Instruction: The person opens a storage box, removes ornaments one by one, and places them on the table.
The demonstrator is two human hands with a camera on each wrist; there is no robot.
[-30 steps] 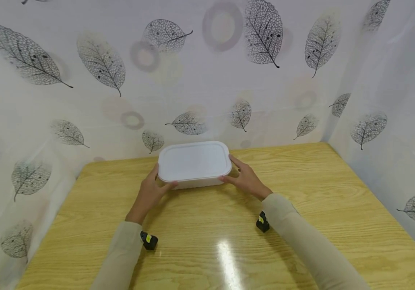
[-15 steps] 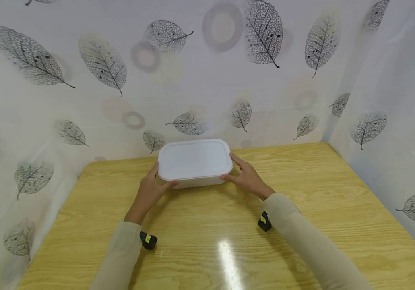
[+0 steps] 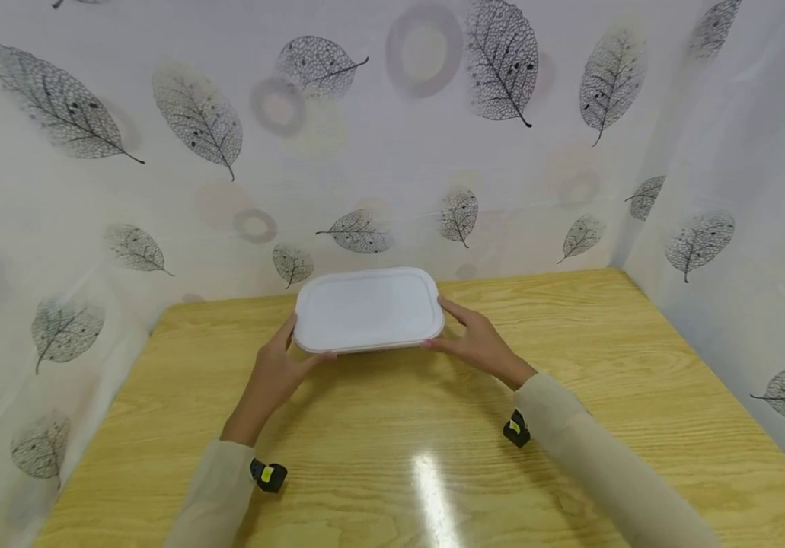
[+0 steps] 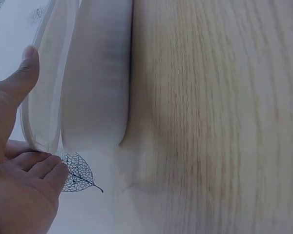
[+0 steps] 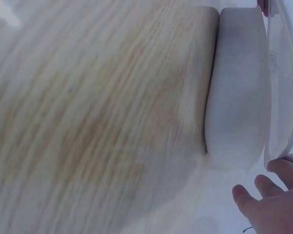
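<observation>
Our left hand (image 3: 276,373) and right hand (image 3: 480,344) pinch the lid (image 3: 369,310) at both ends; raised from the box (image 4: 97,78), it is now nearer us than a moment ago.

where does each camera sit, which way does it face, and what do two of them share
Head: on the person's head, facing forward and down at the lid, table and leaf-print cloth; left hand, right hand and both sleeves show.
Left wrist: on that wrist, facing the lid and box, table at the picture's right; the left hand shows.
Right wrist: on that wrist, facing the same pair, table at the picture's left; the right hand shows.
Both wrist views share lid, box and table.
</observation>
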